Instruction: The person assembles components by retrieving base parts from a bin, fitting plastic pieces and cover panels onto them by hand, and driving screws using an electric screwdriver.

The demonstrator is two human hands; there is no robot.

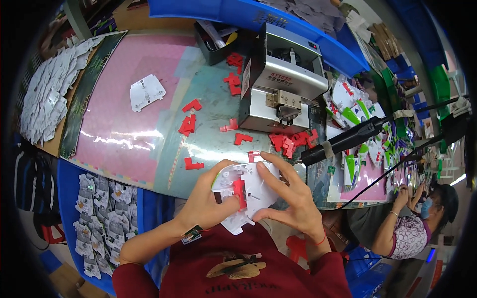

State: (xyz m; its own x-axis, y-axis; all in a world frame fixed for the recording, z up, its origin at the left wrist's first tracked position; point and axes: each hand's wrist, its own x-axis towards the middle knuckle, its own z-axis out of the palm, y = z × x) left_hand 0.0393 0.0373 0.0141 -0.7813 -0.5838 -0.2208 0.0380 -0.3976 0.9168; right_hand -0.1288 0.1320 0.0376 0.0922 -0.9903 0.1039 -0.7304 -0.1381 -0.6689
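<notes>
In front of my chest I hold a white moulded plastic housing with a green edge. Its fellow, a flatter white plastic panel, lies against it on the right. A red angled plastic piece sits between them. My left hand is closed round the housing's left side, its thumb on the inside near the red piece. My right hand grips the panel's right side, with fingers along the upper edge and the thumb at the lower corner. Fingers behind the parts are hidden.
A black electric screwdriver hangs just right of my hands. Beyond stands a metal screw feeder. Red pieces lie scattered on the table. A blue bin of parts stands at left. A person works at right.
</notes>
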